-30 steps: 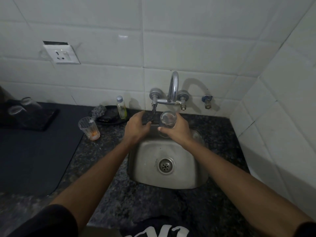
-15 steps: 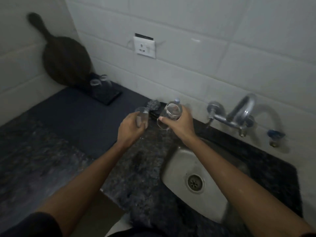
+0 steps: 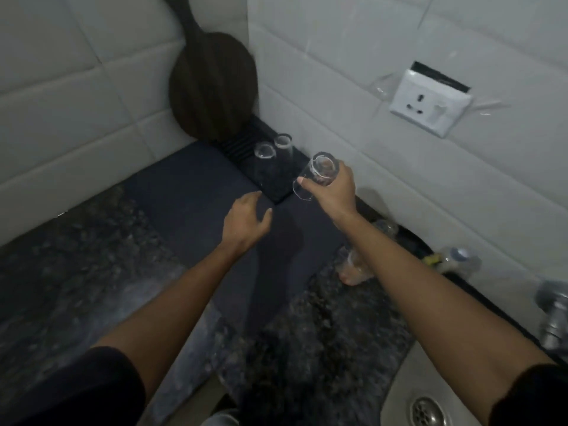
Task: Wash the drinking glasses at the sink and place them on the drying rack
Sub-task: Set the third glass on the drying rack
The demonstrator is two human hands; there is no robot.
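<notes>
Left of the drying rack and short of its near corner, the left hand hovers with fingers loosely spread, holding nothing. On the rack stand two glasses; at its right edge, just above it, the right hand grips the tilted drinking glass round the wall. The glass is probably light, rigid, wet-slick and breakable, so a mid-wall grip should suit.

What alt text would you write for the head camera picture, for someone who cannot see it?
A person's right hand holds a clear drinking glass tilted above the near end of a black ribbed drying rack, where two clear glasses already stand. The left hand hovers with loose fingers over a dark counter mat; a round dark wooden board leans in the tiled corner.
</notes>
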